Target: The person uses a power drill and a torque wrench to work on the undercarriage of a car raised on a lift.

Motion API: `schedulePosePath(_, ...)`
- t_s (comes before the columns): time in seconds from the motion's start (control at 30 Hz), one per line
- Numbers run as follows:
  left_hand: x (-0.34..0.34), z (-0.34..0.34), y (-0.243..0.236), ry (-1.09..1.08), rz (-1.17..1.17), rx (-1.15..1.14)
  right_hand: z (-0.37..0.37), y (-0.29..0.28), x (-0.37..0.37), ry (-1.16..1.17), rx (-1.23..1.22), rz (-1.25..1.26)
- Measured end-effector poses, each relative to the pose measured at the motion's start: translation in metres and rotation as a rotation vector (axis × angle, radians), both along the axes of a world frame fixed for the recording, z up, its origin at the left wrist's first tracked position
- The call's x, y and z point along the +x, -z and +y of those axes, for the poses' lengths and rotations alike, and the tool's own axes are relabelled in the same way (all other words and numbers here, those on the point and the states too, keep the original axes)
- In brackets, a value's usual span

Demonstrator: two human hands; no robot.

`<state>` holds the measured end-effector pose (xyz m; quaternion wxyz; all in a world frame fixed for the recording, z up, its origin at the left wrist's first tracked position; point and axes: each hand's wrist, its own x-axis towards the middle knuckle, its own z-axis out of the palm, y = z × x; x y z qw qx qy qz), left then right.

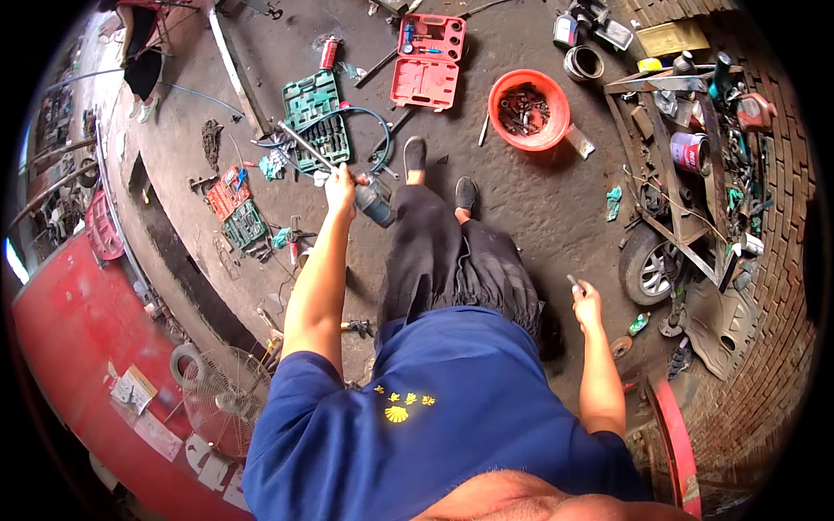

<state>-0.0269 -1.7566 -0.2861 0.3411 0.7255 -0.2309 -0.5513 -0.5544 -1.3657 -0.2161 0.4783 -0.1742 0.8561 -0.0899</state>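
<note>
Clearly, the left hand (341, 193) is closed around a tool (375, 201), which is in the middle of the scene, just left of the person's dark trousers (434, 252); its grey-teal body shows on the right side of the fist, and a long metal rod (304, 144) slants from the hand toward the far left, in front of an open green case (300, 97). The right hand (587, 306), well apart on the right, has its fingers curled around a small piece (572, 281) whose tip pokes out on the far side; it is too small to tell what it is. A blue hose (387, 135) loops beside the green case. Farther off lie an open red case (426, 84) and, left of it, a red can (328, 54). Right of the red case stands a red bucket (560, 122) with dark metal parts in it. To the left, a smaller open tool set (246, 224) lies on the floor (521, 208). On the right, a wheel (636, 265) rests beside a metal frame (618, 130), near a brick wall (786, 182). At the near left stands a wire fan (228, 404).
</note>
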Motion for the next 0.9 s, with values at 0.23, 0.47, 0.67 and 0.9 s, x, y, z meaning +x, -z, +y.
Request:
schedulePosePath(0.23,-0.068,-0.094,0.090,0.235,-0.115,0.072,0.002,-0.021,0.039,0.363,0.142,-0.086)
schedulePosePath(0.47,-0.194,-0.167,0.209,0.529,-0.103,0.169,-0.019,-0.027,0.102,0.378,0.251,-0.093)
schedulePosePath(0.67,-0.278,-0.201,0.330,0.775,-0.085,0.287,-0.047,-0.040,0.144,0.538,0.311,-0.145)
schedulePosePath(0.9,-0.339,-0.233,0.421,1.151,-0.222,0.348,-0.050,-0.046,0.161,0.618,0.413,-0.049)
